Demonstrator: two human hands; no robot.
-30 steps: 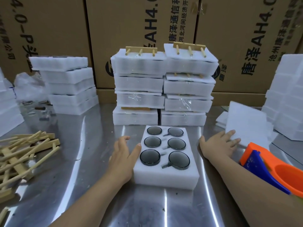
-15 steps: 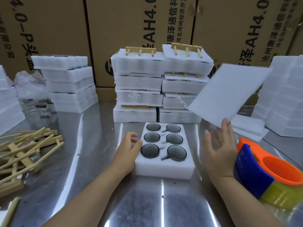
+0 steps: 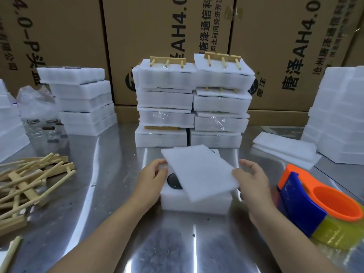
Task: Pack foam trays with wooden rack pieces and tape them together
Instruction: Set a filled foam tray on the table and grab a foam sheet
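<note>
Table (image 3: 177, 243): polished steel with streaked reflections, carrying everything listed.
Left hand (image 3: 152, 176): fingers curled, pinching the left edge of the foam sheet (image 3: 199, 172).
Right hand (image 3: 250, 180): thumb and fingers gripping the sheet's right edge.
Foam tray (image 3: 197, 201): white, between the hands at the near centre of the table; the sheet sits askew over it, leaving one dark round disc (image 3: 174, 181) uncovered.
Tape dispenser (image 3: 315, 201): orange and blue with a yellowish roll, just right of the right hand.
Wooden rack pieces (image 3: 33, 178): loose pile at the left edge of the table.
Spare sheets (image 3: 283, 148): low pile at the right, beyond the dispenser.
Packed trays (image 3: 193, 103): two taped stacks behind the tray, a pegged wooden bar (image 3: 167, 62) on top.
Other foam stacks (image 3: 82, 99): left and right of the table; a clear plastic bag (image 3: 35, 101) lies beside the left one.
Room: a wall of cardboard cartons (image 3: 157, 26) behind the table.
Change: half a second ago the right hand alone held the sheet in the air to the right, and the left hand rested on the tray's side; six discs were showing.
Writing: "AH4.0" and "唐泽" in black on the cartons.
</note>
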